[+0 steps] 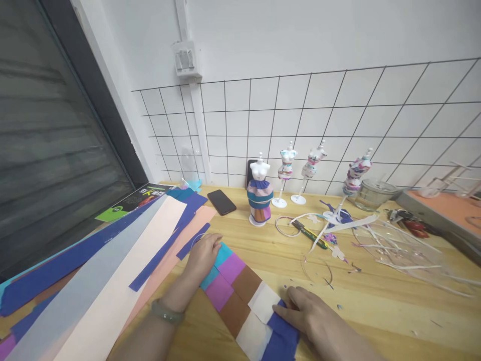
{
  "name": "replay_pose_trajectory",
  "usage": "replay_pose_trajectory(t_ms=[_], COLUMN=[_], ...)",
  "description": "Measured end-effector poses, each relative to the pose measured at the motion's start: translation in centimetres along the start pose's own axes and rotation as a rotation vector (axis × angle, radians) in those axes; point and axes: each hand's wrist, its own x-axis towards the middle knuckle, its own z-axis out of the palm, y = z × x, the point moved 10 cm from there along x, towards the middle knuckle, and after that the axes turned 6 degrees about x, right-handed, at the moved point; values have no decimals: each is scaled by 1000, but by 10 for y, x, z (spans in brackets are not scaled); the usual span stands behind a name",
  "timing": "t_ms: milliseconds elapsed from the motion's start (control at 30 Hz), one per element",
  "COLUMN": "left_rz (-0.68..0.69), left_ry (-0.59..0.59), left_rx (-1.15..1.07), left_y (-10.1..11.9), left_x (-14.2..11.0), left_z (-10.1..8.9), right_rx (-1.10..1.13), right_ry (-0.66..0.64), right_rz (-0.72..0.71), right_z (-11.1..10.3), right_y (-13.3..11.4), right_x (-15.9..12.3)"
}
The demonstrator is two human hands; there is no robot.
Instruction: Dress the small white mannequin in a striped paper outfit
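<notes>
A band of joined paper squares (pixel 240 293), teal, purple, brown, white and blue, lies on the wooden table (pixel 376 301) in front of me. My left hand (pixel 203 253), with a green bangle on the wrist, rests flat on its teal end, fingers stretched out. My right hand (pixel 306 311) presses down on the blue end, fingers flat and together. Neither hand holds anything. Behind the band stands a small white mannequin (pixel 259 195) in a striped paper skirt.
Long paper strips (pixel 112 281) in blue, grey, pink and cream fan out at left. A black phone (pixel 221 201), three more dressed mannequins (pixel 311 165), a utility knife (pixel 310 234), a glass jar (pixel 374 194), white paper offcuts (pixel 398 245) and a wire grid (pixel 338 125) on the wall lie beyond.
</notes>
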Motion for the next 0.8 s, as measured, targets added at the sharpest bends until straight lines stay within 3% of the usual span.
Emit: replay_pose_trajectory(t_ms=[133,267,467,800], left_rz=[16,23,33,42], left_ry=[-13,-24,-21,-36], left_rx=[30,53,61,71], left_y=[5,7,6,7], left_x=[1,1,1,1], left_z=[0,0,2,3], right_rx=[40,23,-16,3], right_ry=[-115,-83,-135,-122], right_rz=[18,-12,-81,-8], right_z=[10,8,14,15], right_y=[0,-1,-6,0], right_x=[-1,-2,-3,-5])
